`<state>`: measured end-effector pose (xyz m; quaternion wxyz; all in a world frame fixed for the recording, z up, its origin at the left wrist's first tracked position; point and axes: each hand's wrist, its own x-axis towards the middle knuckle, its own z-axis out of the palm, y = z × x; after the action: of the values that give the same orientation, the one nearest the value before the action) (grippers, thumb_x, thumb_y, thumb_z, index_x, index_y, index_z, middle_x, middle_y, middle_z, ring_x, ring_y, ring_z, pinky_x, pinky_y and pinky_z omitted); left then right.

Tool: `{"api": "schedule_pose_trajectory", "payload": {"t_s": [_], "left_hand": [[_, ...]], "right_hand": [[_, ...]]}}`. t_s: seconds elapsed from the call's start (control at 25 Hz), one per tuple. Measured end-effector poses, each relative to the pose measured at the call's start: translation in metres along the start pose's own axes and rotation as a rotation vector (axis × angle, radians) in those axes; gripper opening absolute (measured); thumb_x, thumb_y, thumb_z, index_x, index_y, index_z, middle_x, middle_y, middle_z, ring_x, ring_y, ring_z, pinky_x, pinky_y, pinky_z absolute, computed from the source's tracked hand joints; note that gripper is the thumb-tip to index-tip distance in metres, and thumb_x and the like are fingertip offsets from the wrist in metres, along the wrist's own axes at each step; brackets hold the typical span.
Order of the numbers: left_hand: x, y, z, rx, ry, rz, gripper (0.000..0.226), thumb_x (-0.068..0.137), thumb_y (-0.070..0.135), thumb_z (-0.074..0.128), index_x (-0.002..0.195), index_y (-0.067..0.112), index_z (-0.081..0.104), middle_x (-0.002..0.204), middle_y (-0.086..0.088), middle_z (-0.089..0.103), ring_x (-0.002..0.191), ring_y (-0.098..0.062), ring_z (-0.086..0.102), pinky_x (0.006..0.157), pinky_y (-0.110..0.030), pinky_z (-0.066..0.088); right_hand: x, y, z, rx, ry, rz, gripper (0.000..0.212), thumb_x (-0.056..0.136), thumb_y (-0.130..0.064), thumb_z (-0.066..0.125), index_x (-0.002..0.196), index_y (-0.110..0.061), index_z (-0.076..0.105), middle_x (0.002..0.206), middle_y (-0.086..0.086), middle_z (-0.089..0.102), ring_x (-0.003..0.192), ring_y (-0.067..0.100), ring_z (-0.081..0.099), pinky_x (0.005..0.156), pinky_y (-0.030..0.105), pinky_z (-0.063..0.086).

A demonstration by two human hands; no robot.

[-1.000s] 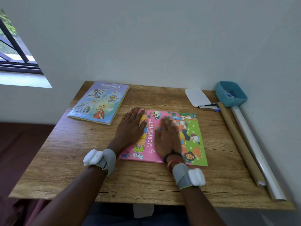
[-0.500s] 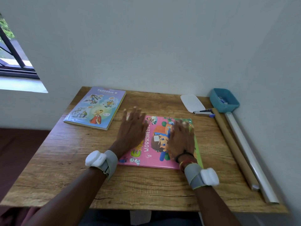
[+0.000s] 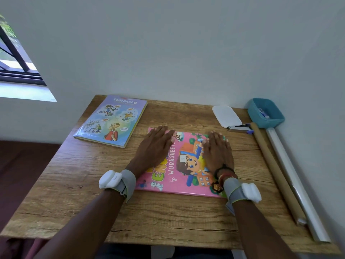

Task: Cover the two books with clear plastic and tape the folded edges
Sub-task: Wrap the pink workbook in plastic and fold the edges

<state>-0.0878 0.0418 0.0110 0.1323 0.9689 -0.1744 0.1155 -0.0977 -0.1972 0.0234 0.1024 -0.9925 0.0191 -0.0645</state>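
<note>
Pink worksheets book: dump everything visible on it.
The pink book lies flat, cover up, on the wooden table, apart from the blue book. Glossy cover: cartoon child, big pencil, building, white "WORKSHEETS". The left hand and right hand rest flat on it, fingers straight. Whether plastic already covers it, I cannot tell.

Glossy pink worksheet book (image 3: 183, 161), shiny plastic-wrapped blue comic book (image 3: 112, 120) with wrinkled glints, matt grained wood-look table (image 3: 168, 217), brown cardboard tube (image 3: 274, 171), clear film roll (image 3: 293, 180) — glossy, teal plastic tray (image 3: 266, 114) — smooth
</note>
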Motion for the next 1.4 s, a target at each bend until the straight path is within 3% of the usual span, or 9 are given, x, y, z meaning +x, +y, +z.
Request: {"api": "schedule_pose_trajectory", "payload": {"t_s": [0.16, 0.28, 0.48, 0.68, 0.84, 1.0, 1.16, 1.28, 1.4], "left_hand": [[-0.013, -0.013, -0.008, 0.042, -0.072, -0.036, 0.065, 0.097, 0.048, 0.012, 0.15, 0.018, 0.036, 0.156, -0.012, 0.033, 0.147, -0.028, 0.024, 0.119, -0.05, 0.019], [-0.011, 0.014, -0.025, 0.135, 0.009, -0.072, 0.058, 0.099, 0.035, 0.021, 0.144, 0.007, 0.044, 0.152, -0.019, 0.039, 0.145, -0.034, 0.028, 0.117, -0.056, 0.018], [-0.045, 0.065, -0.004, -0.092, 0.172, 0.031, 0.052, 0.096, 0.023, 0.033, 0.137, -0.006, 0.049, 0.143, -0.024, 0.048, 0.135, -0.041, 0.043, 0.113, -0.055, 0.029], [-0.044, 0.05, -0.003, -0.018, -0.001, -0.15, 0.072, 0.094, 0.051, 0.024, 0.148, 0.005, 0.037, 0.154, -0.026, 0.03, 0.145, -0.038, 0.027, 0.119, -0.049, 0.016], [-0.044, 0.034, -0.008, -0.074, -0.047, -0.145, 0.084, 0.089, 0.072, 0.013, 0.154, 0.02, 0.023, 0.163, -0.012, 0.011, 0.151, -0.025, 0.004, 0.123, -0.038, 0.001], [-0.046, 0.034, -0.01, -0.096, 0.051, -0.31, 0.087, 0.095, 0.068, 0.017, 0.153, 0.003, 0.018, 0.162, -0.018, 0.01, 0.151, -0.028, 0.005, 0.123, -0.039, 0.005], [-0.027, 0.039, -0.016, -0.093, 0.081, -0.368, 0.07, 0.103, 0.05, 0.024, 0.149, -0.002, 0.03, 0.158, -0.023, 0.022, 0.149, -0.034, 0.015, 0.122, -0.044, 0.011], [-0.007, 0.053, -0.007, -0.039, -0.025, -0.137, 0.06, 0.097, 0.03, 0.022, 0.135, -0.007, 0.049, 0.143, -0.027, 0.047, 0.138, -0.04, 0.039, 0.116, -0.053, 0.027], [0.004, 0.047, -0.003, -0.019, -0.074, -0.098, 0.062, 0.094, 0.031, 0.018, 0.136, 0.0, 0.051, 0.142, -0.02, 0.051, 0.136, -0.035, 0.044, 0.114, -0.05, 0.028]], "right_hand": [[0.001, 0.001, -0.008, 0.053, -0.047, 0.185, 0.059, 0.101, -0.04, 0.026, 0.152, -0.01, 0.018, 0.16, 0.008, 0.015, 0.147, 0.03, 0.009, 0.12, 0.043, 0.007], [-0.017, -0.027, -0.015, 0.07, 0.073, 0.146, 0.059, 0.1, -0.039, 0.023, 0.15, -0.007, 0.025, 0.158, 0.014, 0.021, 0.146, 0.032, 0.014, 0.119, 0.044, 0.005], [-0.08, -0.12, -0.012, 0.635, 0.08, 0.017, 0.065, 0.094, -0.047, 0.016, 0.149, -0.015, 0.032, 0.155, 0.003, 0.032, 0.145, 0.016, 0.024, 0.121, 0.033, 0.008], [-0.084, -0.059, -0.001, 0.301, 0.029, -0.001, 0.078, 0.089, -0.049, 0.002, 0.151, -0.007, 0.023, 0.158, 0.012, 0.022, 0.147, 0.025, 0.018, 0.119, 0.032, 0.002], [-0.07, 0.003, -0.011, 0.196, 0.022, 0.158, 0.058, 0.102, -0.036, 0.028, 0.152, -0.007, 0.018, 0.16, 0.01, 0.017, 0.148, 0.025, 0.012, 0.12, 0.038, 0.01], [-0.068, 0.017, -0.02, 0.142, -0.059, 0.257, 0.067, 0.1, -0.046, 0.033, 0.153, -0.009, 0.015, 0.16, 0.01, 0.014, 0.148, 0.025, 0.009, 0.12, 0.042, 0.009], [-0.043, -0.012, -0.03, -0.059, 0.133, 0.016, 0.064, 0.094, -0.045, 0.035, 0.147, -0.009, 0.033, 0.155, 0.021, 0.025, 0.143, 0.039, 0.021, 0.114, 0.055, 0.011], [-0.018, -0.06, -0.018, -0.044, -0.071, -0.335, 0.062, 0.092, -0.035, 0.033, 0.15, -0.014, 0.026, 0.159, 0.011, 0.019, 0.147, 0.029, 0.013, 0.117, 0.049, 0.008], [-0.007, -0.061, -0.003, -0.032, -0.132, -0.351, 0.063, 0.093, -0.037, 0.012, 0.151, -0.017, 0.025, 0.159, 0.001, 0.021, 0.148, 0.018, 0.013, 0.118, 0.042, 0.007]]}}
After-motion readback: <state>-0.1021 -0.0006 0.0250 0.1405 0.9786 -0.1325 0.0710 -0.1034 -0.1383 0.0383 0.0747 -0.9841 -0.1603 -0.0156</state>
